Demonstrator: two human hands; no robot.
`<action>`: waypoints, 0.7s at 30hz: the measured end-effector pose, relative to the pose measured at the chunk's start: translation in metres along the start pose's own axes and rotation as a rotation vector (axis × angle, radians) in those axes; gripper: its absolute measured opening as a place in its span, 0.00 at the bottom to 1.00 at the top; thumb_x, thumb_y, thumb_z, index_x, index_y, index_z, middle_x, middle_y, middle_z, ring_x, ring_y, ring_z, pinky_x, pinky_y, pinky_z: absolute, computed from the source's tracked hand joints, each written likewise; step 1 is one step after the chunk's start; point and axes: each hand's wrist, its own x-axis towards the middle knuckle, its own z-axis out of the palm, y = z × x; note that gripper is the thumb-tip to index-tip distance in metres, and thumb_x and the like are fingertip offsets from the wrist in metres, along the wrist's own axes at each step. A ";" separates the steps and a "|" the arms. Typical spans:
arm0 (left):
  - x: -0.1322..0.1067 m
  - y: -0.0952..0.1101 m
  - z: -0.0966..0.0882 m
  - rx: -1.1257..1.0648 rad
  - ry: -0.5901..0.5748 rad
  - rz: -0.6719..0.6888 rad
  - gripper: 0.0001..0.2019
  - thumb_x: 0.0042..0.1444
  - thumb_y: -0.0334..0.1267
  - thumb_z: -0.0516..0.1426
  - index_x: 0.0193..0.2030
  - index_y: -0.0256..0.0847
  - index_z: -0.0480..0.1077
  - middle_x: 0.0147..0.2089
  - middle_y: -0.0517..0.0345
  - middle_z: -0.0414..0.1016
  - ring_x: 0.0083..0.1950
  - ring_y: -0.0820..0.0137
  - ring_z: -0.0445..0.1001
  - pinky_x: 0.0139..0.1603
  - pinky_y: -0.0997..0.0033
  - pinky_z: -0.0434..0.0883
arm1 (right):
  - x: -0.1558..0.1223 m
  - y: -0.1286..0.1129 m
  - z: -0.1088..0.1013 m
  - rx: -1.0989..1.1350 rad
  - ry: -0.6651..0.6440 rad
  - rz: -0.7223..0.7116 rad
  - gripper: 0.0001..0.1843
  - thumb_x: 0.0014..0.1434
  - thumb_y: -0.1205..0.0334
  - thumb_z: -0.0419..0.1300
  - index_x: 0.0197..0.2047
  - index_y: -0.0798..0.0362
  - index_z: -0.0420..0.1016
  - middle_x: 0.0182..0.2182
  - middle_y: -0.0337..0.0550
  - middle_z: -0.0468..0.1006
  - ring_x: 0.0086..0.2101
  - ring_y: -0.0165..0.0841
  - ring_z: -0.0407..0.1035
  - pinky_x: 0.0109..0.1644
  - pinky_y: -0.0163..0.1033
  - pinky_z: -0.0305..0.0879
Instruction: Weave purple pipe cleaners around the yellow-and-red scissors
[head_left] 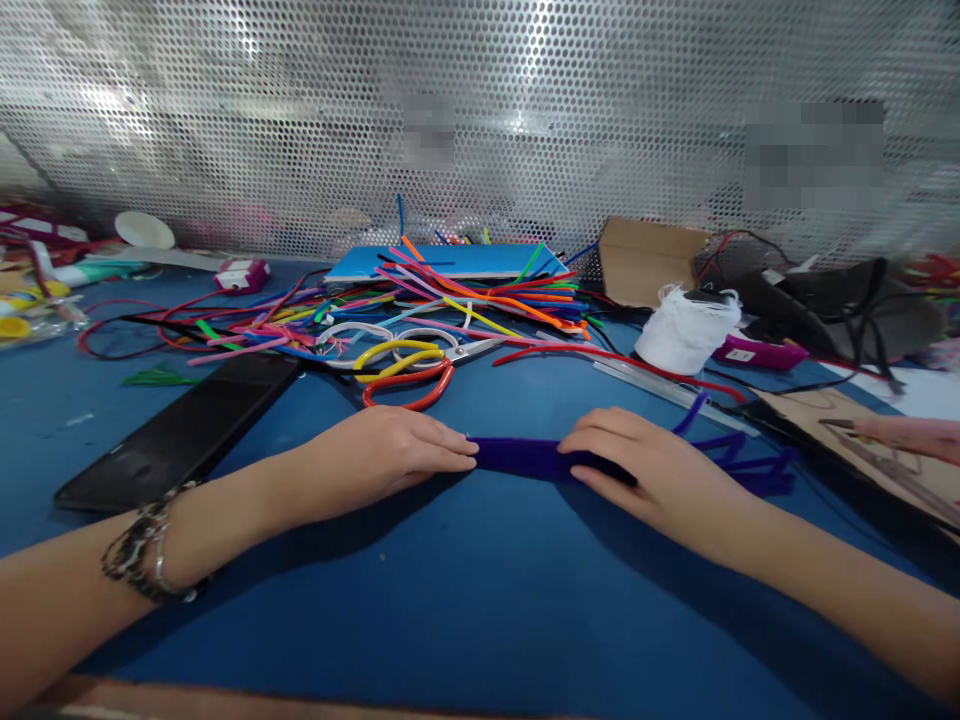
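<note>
The left hand (390,455) lies flat and palm down on the blue table (465,600), fingers stretched out, their tips touching one end of a purple pipe-cleaner bundle (517,457). The right hand (645,475) is also spread flat, fingers lying over the bundle's other end and pressing it to the table, so the bundle lies between the two hands. A beaded bracelet (146,555) circles the left wrist. White labels on a pink box (241,272) and a magenta object (750,352) are too small to read.
</note>
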 end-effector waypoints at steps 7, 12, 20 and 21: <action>-0.002 -0.001 0.000 -0.071 -0.016 -0.054 0.15 0.62 0.30 0.47 0.48 0.42 0.72 0.49 0.57 0.74 0.49 0.71 0.74 0.53 0.75 0.68 | -0.042 0.016 -0.002 -0.066 0.088 0.068 0.17 0.62 0.57 0.47 0.49 0.51 0.71 0.41 0.48 0.75 0.41 0.36 0.70 0.46 0.44 0.69; -0.003 -0.002 0.001 -0.035 -0.009 -0.042 0.15 0.62 0.31 0.46 0.48 0.42 0.73 0.48 0.59 0.75 0.48 0.72 0.74 0.52 0.77 0.68 | -0.059 0.026 -0.008 -0.081 0.081 0.109 0.18 0.63 0.58 0.46 0.49 0.49 0.72 0.42 0.48 0.75 0.42 0.36 0.71 0.45 0.42 0.70; -0.003 -0.004 0.002 -0.032 -0.007 -0.016 0.15 0.62 0.30 0.46 0.47 0.39 0.73 0.48 0.56 0.75 0.48 0.72 0.74 0.52 0.78 0.68 | -0.048 0.032 -0.022 0.036 0.103 0.362 0.14 0.59 0.56 0.50 0.29 0.51 0.72 0.29 0.44 0.75 0.29 0.35 0.70 0.34 0.41 0.68; -0.002 -0.004 0.002 -0.028 -0.012 -0.019 0.15 0.62 0.30 0.46 0.48 0.39 0.73 0.48 0.56 0.75 0.48 0.72 0.74 0.52 0.77 0.68 | -0.046 0.032 -0.024 0.046 0.090 0.370 0.13 0.59 0.56 0.51 0.28 0.51 0.72 0.28 0.44 0.75 0.28 0.34 0.70 0.33 0.40 0.68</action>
